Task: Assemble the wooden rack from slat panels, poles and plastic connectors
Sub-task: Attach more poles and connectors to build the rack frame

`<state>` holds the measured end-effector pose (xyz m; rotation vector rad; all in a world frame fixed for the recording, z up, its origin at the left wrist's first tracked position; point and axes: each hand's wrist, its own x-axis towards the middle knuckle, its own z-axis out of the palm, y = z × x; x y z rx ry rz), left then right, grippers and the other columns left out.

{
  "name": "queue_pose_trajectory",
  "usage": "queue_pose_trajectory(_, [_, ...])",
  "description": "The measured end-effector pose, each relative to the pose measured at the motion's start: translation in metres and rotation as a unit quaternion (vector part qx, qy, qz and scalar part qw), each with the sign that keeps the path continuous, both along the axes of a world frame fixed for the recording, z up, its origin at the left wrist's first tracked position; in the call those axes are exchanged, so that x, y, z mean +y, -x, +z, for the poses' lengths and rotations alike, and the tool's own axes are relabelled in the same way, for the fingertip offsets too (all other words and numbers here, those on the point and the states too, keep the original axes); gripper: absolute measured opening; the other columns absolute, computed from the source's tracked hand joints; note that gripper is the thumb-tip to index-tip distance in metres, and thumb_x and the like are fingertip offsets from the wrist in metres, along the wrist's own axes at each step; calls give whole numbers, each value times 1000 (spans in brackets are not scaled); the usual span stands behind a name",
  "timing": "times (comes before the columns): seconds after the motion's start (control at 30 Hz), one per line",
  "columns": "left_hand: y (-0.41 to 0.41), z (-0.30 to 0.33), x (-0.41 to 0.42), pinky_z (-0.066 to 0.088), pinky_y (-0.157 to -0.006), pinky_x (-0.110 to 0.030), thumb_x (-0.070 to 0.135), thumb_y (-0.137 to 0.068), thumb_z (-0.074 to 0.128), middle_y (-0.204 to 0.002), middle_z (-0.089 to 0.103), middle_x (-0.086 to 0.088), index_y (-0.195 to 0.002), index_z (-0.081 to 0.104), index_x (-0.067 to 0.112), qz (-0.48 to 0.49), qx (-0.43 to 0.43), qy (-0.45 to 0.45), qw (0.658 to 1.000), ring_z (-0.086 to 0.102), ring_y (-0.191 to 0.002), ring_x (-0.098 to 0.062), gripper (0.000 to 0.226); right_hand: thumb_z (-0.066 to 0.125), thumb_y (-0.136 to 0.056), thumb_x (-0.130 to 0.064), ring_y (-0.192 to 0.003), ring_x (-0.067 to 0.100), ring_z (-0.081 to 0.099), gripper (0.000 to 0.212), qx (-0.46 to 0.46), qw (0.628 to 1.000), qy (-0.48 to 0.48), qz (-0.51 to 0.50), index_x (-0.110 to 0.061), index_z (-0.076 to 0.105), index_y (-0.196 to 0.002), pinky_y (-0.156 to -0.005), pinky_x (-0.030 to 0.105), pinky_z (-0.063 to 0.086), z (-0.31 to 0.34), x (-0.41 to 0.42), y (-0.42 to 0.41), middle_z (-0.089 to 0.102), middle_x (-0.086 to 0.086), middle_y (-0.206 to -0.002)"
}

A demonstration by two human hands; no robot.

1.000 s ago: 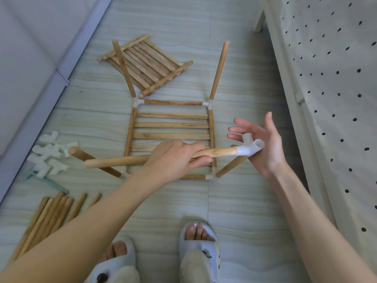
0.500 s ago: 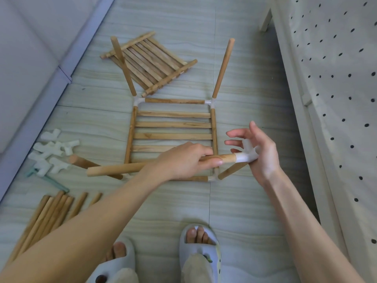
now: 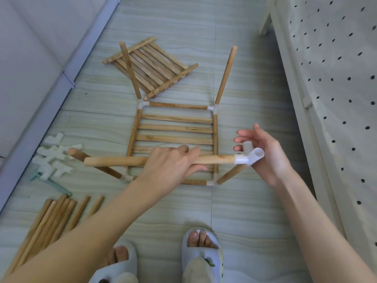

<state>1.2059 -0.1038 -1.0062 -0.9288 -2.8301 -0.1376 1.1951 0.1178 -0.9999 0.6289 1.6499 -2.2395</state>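
On a pale tiled floor (image 3: 244, 201) beside a spotted bed (image 3: 334, 78), a person in grey slippers (image 3: 201, 260) works over a half-built wooden rack. The left hand (image 3: 169, 168) curls its fingers round a loose pole (image 3: 122, 161), holding it level above the rack's near edge. A white plastic connector (image 3: 247, 157) caps the pole's right end, and the right hand (image 3: 265, 154) cradles that connector against its palm, fingers spread and only loosely bent; how firmly it grips cannot be told.

Below the hands, a slat panel (image 3: 175, 139) lies flat on the floor, framed with white corner joints. Four poles rise from its corners: two at the far side (image 3: 225, 75) lean outward, one at the near left (image 3: 95, 164) slants toward the spare parts, and one at the near right (image 3: 231, 174) reaches up toward the held connector.

A second slat panel (image 3: 151, 66) lies at an angle just beyond the rack. At the left, a heap of spare connectors (image 3: 53, 156) sits near a grey sofa (image 3: 30, 68), with a bundle of spare poles (image 3: 53, 221) lying on the floor nearer the person.
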Motion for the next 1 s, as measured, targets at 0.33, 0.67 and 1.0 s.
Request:
queue_pose_trajectory(0.33, [7,6,8,22,-46,-27,67,-87,21,-71,63,2,-98,51,29,-16,-54,41,998,62,-64,-22,49,41,-97,-27,-53,15,41,36,-14,998,12,63,0,64,-94,-63,30,36,-5,-6,15,41,2,-63])
queue_pose_trajectory(0.67, [17,11,9,31,-55,-26,64,-89,30,-58,40,9,-82,38,32,-21,-162,-4,987,42,-57,-11,34,42,-95,-32,-53,14,32,38,-24,999,14,30,-2,64,-89,-61,28,34,-6,-7,17,34,1,-62])
queue_pose_trajectory(1.0, [8,8,-4,42,-56,-27,71,-83,31,-82,61,10,-95,52,26,35,-86,-18,995,59,-69,-14,51,48,-95,-26,-75,19,61,27,44,981,-92,-162,-5,65,-92,-80,34,51,-5,-25,-5,65,3,-83])
